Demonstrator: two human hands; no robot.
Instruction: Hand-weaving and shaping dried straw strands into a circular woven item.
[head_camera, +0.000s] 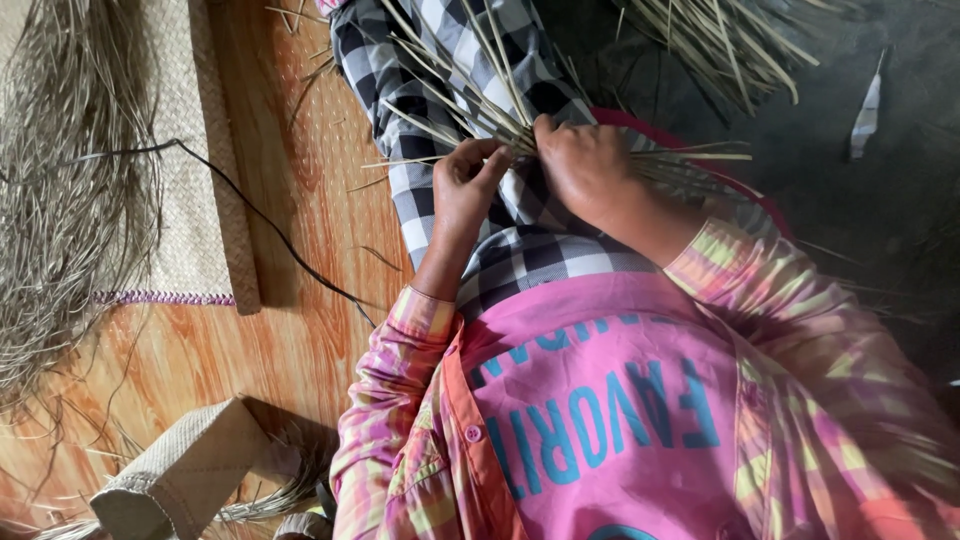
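At the far left a loose heap of grey dried fibre (70, 190) sprawls over a pale woven mat (190, 200) with a purple-stitched edge, and a thin dark cord (270, 235) runs from it across the orange wooden floor (290, 370); lower down lies a small folded woven piece (180, 475). Moving right, the left hand (462, 190) is closed in a pinch on a few dried straw strips (480, 90) over the lap, which is draped in black-and-white checked cloth (530, 250). Just beside it the right hand (590, 170) is clenched around the gathered base of the same strips, which fan upward and out to both sides. The strips look very light, thin and springy, likely brittle if bent sharply, so the crossing point near the fingers seems the safest place to hold; loose ends would slip or splay. Another bundle of strips (720, 40) lies at upper right on the dark ground (880, 200), near a pale scrap (866, 110). The splayed ends crowd the hands; nothing else blocks them.
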